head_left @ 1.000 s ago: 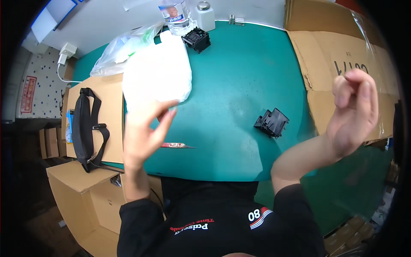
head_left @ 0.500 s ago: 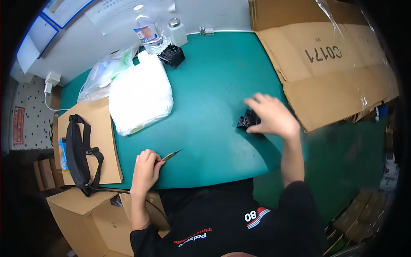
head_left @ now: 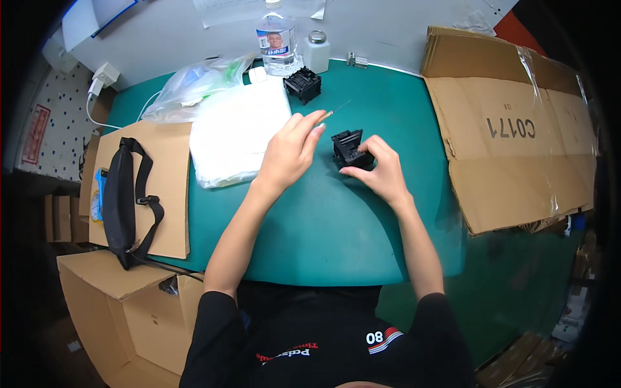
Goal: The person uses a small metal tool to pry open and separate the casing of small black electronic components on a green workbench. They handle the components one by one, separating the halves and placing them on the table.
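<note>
My left hand [head_left: 286, 152] is raised over the table next to a flat white bundle. Its fingers are closed on a slim pointed tool [head_left: 328, 116] with a gold-coloured body, whose thin tip points away to the right. My right hand [head_left: 387, 173] grips a black plastic block [head_left: 347, 145] with slots and ridges, thumb at its near side and fingers at its right. The block is just right of the left hand, apart from the tool. A similar black block [head_left: 303, 85] sits farther back, near the bottle.
The white bundle [head_left: 236, 142], a clear plastic bag [head_left: 194, 87], a water bottle [head_left: 277, 45] and a white dispenser bottle [head_left: 316, 53] stand toward the back. A black belt bag [head_left: 121, 200] lies on cardboard at left. A large carton [head_left: 511, 155] borders the green table [head_left: 310, 239] at right.
My left hand has moved forward and right with the pointed tool. My right hand has closed round the black block and brought it a little farther forward and left.
</note>
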The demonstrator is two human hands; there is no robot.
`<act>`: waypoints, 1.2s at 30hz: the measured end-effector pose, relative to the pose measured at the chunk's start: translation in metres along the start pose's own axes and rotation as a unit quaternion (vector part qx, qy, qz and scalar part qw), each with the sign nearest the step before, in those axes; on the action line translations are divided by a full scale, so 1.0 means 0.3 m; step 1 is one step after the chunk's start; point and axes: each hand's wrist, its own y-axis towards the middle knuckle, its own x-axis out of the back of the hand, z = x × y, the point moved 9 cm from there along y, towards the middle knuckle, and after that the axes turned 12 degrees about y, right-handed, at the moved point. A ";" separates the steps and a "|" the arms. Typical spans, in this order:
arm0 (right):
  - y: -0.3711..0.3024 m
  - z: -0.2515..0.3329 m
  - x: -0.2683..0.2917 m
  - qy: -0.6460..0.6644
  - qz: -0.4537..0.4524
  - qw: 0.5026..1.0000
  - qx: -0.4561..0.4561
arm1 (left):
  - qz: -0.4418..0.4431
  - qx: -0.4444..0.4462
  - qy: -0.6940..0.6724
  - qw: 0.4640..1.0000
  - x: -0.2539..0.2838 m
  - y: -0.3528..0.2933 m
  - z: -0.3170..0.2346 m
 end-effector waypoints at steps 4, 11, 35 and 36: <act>-0.063 -0.048 -0.010 -0.013 0.002 1.000 -0.006 | 0.038 -0.017 0.053 0.998 -0.067 -0.050 0.035; -0.060 0.017 0.008 -0.026 0.016 0.998 0.054 | 0.069 -0.018 0.063 0.995 -0.082 -0.141 0.025; -0.080 -0.066 -0.029 -0.001 0.124 0.990 -0.060 | -0.050 -0.070 0.112 0.990 -0.043 -0.130 -0.016; -0.079 -0.060 -0.023 0.006 0.119 0.991 -0.067 | -0.052 -0.069 0.117 0.989 -0.039 -0.130 -0.015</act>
